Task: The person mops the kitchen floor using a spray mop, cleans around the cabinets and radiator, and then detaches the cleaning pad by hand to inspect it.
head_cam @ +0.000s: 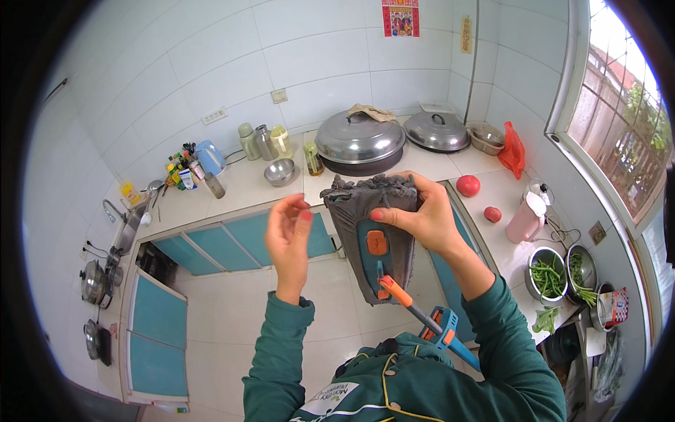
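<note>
A flat mop head with a grey cloth pad [350, 248] is raised in front of me, its blue plate with orange latches facing up. My right hand [422, 211] grips its upper right edge, thumb pressed on the grey cloth near the plate. The pad's far edge is bunched and frayed. From the plate, an orange and grey mop handle [408, 300] runs down toward my body, past a blue and orange plastic part [443, 327]. My left hand [290, 237] is raised to the left of the pad, apart from it, fingers curled and holding nothing.
Tiled worktops hold a large lidded pan [361, 142], a steel bowl [279, 171], a blue kettle [210, 157] and bottles. At right stand a pink jug [526, 219], tomatoes [468, 185] and a bowl of green vegetables [547, 275]. Blue cabinets [248, 242] border the tiled floor [232, 311].
</note>
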Tool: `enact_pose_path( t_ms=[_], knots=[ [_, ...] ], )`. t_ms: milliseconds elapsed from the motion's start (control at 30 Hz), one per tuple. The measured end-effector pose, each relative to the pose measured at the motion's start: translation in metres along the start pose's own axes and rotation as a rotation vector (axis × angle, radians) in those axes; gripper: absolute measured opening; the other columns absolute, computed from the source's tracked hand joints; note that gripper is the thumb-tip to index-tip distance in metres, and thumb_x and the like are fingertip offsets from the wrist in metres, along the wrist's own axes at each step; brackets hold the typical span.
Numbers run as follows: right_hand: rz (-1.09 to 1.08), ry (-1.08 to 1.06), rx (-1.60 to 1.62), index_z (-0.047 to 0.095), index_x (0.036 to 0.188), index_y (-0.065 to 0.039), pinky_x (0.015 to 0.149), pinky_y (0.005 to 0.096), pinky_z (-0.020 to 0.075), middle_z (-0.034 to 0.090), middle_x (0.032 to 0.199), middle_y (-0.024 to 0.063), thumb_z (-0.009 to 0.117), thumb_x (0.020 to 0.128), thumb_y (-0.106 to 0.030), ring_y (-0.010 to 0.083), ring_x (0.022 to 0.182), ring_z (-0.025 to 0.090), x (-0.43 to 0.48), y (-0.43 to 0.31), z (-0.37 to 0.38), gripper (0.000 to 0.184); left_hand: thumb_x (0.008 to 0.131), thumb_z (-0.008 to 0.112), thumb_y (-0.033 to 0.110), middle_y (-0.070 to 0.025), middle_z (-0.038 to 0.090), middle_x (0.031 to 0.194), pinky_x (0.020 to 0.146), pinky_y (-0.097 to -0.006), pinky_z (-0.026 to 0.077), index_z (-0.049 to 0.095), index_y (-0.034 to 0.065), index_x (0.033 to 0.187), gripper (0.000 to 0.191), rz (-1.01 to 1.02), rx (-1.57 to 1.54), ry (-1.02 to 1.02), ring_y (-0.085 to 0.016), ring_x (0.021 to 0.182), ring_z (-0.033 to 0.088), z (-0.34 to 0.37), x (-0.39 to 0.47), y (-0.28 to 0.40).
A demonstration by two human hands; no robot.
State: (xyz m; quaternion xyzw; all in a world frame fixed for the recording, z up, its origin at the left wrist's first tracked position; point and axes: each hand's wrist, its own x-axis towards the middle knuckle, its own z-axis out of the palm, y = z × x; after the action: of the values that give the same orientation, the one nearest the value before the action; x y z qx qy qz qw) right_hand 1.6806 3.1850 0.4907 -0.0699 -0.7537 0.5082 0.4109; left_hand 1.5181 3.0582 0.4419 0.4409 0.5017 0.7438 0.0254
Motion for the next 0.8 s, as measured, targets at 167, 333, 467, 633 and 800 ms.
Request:
enact_pose_path(
  t_ms=[167, 333, 467, 633, 800],
  knots=[
    [0.017, -0.009, 0.035, 0.056, 0.094, 0.002, 0.066, 0.0211, 0.0463, 0.062, 0.079, 0.0039, 0.073, 0.064, -0.010, 0.0053, 0.073, 0.055, 0.006, 0.003, 0.003, 0.037, 0.085, 0.052, 0.016, -0.0001, 0.048, 0.074, 0.056, -0.0180, 0.035, 0.048, 0.0041, 0.083, 0.012, -0.092, 0.036, 0.162, -0.006, 0.065, 0.045, 0.003, -0.045, -0.034],
    [-0.102, 0.054, -0.180, 0.057, 0.093, -0.001, 0.065, 0.0300, 0.0465, 0.061, 0.077, 0.0109, 0.073, 0.057, -0.016, 0.0186, 0.071, 0.059, 0.012, 0.034, 0.006, 0.042, 0.085, 0.051, 0.023, -0.0022, 0.052, 0.070, 0.056, -0.0222, 0.040, 0.050, 0.0040, 0.077, 0.021, -0.843, -0.110, -0.554, -0.009, 0.063, 0.050, 0.031, -0.153, -0.076],
    [-0.232, 0.003, -0.224, 0.056, 0.085, -0.004, 0.061, 0.0384, 0.0448, 0.057, 0.065, 0.0153, 0.070, 0.051, -0.016, 0.0305, 0.065, 0.058, 0.022, 0.026, 0.068, 0.038, 0.084, 0.050, 0.031, -0.0128, 0.051, 0.102, 0.085, -0.0372, 0.040, 0.048, -0.0003, 0.099, 0.035, -1.350, -0.627, -0.564, -0.025, 0.095, 0.049, 0.048, -0.214, -0.128],
    [-0.110, 0.000, -0.254, 0.053, 0.087, -0.003, 0.066, 0.0405, 0.0423, 0.056, 0.068, 0.0163, 0.070, 0.051, -0.017, 0.0359, 0.072, 0.054, 0.001, 0.008, 0.072, 0.043, 0.080, 0.051, 0.027, -0.0070, 0.052, 0.105, 0.086, -0.0407, 0.038, 0.049, 0.0056, 0.104, 0.032, -1.139, -0.707, -0.337, -0.021, 0.096, 0.049, 0.085, -0.235, -0.147],
    [-0.202, 0.025, -0.323, 0.020, 0.131, -0.001, 0.094, 0.0355, 0.0314, 0.035, 0.127, 0.0188, 0.061, 0.073, -0.030, 0.0290, 0.116, 0.037, -0.068, 0.047, 0.000, 0.076, 0.079, 0.057, 0.030, -0.0040, 0.053, 0.080, 0.074, -0.0365, 0.045, 0.050, 0.0101, 0.081, 0.022, -1.349, -0.509, -0.171, -0.018, 0.079, 0.052, 0.074, -0.225, -0.171]
  ],
)
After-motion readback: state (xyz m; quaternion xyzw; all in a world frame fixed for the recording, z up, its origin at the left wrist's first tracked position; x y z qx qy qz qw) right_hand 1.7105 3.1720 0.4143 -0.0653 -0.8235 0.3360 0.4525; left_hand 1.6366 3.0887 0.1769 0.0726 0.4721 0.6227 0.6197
